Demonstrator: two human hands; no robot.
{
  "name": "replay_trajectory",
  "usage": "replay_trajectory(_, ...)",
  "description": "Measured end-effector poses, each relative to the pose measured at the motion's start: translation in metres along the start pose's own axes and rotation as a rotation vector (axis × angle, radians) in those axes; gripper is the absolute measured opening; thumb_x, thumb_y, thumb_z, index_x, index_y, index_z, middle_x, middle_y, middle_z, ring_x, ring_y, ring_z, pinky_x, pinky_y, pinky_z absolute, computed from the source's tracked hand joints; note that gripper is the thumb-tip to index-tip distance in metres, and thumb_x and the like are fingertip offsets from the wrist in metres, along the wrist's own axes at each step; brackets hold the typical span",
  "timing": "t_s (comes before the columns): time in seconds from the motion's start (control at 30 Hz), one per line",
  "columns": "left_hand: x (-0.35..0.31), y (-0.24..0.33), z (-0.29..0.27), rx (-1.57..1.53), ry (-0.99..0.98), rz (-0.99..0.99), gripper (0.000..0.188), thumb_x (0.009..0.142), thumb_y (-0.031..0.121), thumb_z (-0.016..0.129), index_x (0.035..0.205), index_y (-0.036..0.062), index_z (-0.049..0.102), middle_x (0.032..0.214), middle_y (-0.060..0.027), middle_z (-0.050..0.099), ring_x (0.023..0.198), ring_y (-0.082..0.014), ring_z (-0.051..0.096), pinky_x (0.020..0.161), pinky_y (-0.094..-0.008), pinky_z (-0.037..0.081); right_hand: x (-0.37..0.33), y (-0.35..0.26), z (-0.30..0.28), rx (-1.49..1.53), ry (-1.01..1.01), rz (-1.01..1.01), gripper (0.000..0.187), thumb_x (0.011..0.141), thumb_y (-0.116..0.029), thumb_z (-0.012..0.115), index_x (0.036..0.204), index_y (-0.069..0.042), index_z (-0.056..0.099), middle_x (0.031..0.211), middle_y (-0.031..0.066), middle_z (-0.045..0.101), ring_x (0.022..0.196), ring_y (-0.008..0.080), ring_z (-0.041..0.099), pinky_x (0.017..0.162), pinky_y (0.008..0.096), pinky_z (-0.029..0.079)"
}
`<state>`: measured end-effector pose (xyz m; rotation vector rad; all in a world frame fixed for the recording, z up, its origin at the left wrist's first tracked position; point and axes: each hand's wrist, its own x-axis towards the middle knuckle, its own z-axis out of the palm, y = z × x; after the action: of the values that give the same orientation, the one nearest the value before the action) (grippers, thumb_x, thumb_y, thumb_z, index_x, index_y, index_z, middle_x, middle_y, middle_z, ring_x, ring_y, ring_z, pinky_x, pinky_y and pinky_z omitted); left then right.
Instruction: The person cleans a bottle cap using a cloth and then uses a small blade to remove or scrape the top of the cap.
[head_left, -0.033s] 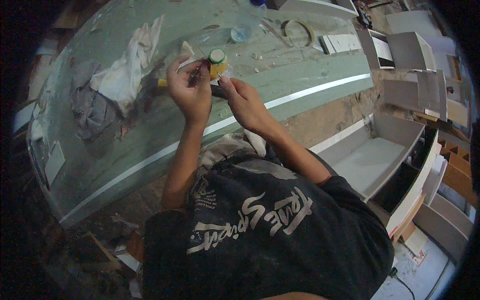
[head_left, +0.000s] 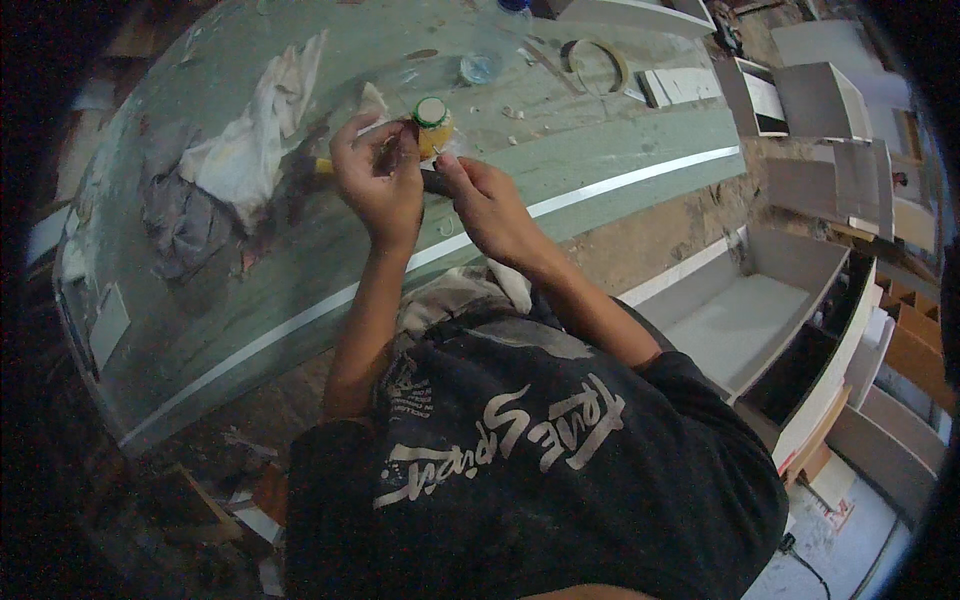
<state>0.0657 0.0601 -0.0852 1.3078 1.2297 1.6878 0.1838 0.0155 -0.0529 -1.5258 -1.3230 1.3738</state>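
Observation:
My left hand (head_left: 383,182) is raised over the green worktable (head_left: 560,165), its thumb and fingers curled together in a pinch. Whatever sits between those fingertips is too small to make out. Close by on the right, my right hand (head_left: 492,207) pinches a small, thin, pale piece (head_left: 437,151) between thumb and forefinger. Just beyond the fingertips stands a small yellow bottle (head_left: 430,139) with a green-rimmed, pale-topped cap. A black handle-like part (head_left: 435,184) shows between my hands, and a yellow end (head_left: 324,166) appears left of my left hand; whether they belong together is hidden.
A white rag (head_left: 245,160) and a grey cloth (head_left: 182,222) lie at the left. Farther off are a clear bottle (head_left: 500,32) and a tape roll (head_left: 622,72). A white strip (head_left: 620,188) runs along the table's near side. Open drawer boxes (head_left: 740,310) stand to the right.

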Motion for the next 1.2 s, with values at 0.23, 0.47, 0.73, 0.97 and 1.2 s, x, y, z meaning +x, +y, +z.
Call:
replay_trajectory(0.23,0.023,0.019,-0.016,0.594,-0.193,0.358,0.025,0.079,-0.001,0.069,0.101,0.0068,0.061,0.089,-0.0090,0.066,0.088,-0.0298,0.064,0.084,-0.0418,0.049,0.001,0.001,0.001,0.030,0.013,-0.015,0.064,0.103,-0.049,0.034,0.104,0.006,0.066,0.067,0.0138,0.060,0.065,0.0228,0.057,0.067,0.0407,0.046)
replay_trajectory(0.47,0.034,0.029,-0.025,0.745,-0.314,0.387,0.026,0.077,0.001,0.069,0.100,0.0077,0.059,0.089,-0.0068,0.065,0.087,-0.0291,0.064,0.078,-0.0417,0.047,0.001,-0.009,-0.006,-0.063,-0.090,0.134,0.064,0.103,-0.049,0.034,0.088,0.007,0.061,0.062,0.0135,0.056,0.061,0.0234,0.055,0.063,0.0428,0.044)
replay_trajectory(0.73,0.054,0.042,-0.035,0.679,-0.078,0.344,0.017,0.075,-0.004,0.064,0.082,0.0067,0.053,0.083,-0.0084,0.064,0.080,-0.0312,0.063,0.075,-0.0412,0.048,-0.009,-0.008,-0.005,-0.067,-0.070,0.138,0.069,0.103,-0.051,0.033,0.085,0.009,0.059,0.062,0.0150,0.055,0.064,0.0245,0.054,0.065,0.0450,0.043)
replay_trajectory(0.97,0.075,0.073,-0.035,0.569,-0.207,0.212,0.018,0.087,0.007,0.067,0.095,0.0049,0.051,0.086,-0.0078,0.065,0.078,-0.0207,0.064,0.077,-0.0332,0.049,0.003,-0.005,-0.007,0.049,-0.116,0.194,0.067,0.102,-0.054,0.035,0.078,0.004,0.057,0.060,0.0044,0.047,0.062,0.0146,0.046,0.057,0.0363,0.039)
replay_trajectory(1.2,0.039,0.021,-0.033,0.356,-0.174,0.107,0.028,0.094,0.018,0.062,0.116,0.0036,0.054,0.104,-0.0116,0.061,0.097,-0.0237,0.061,0.088,-0.0368,0.047,-0.010,-0.002,0.000,0.234,-0.094,0.075,0.052,0.102,-0.052,0.039,0.083,-0.005,0.054,0.068,-0.0037,0.043,0.061,0.0084,0.038,0.054,0.0278,0.032)
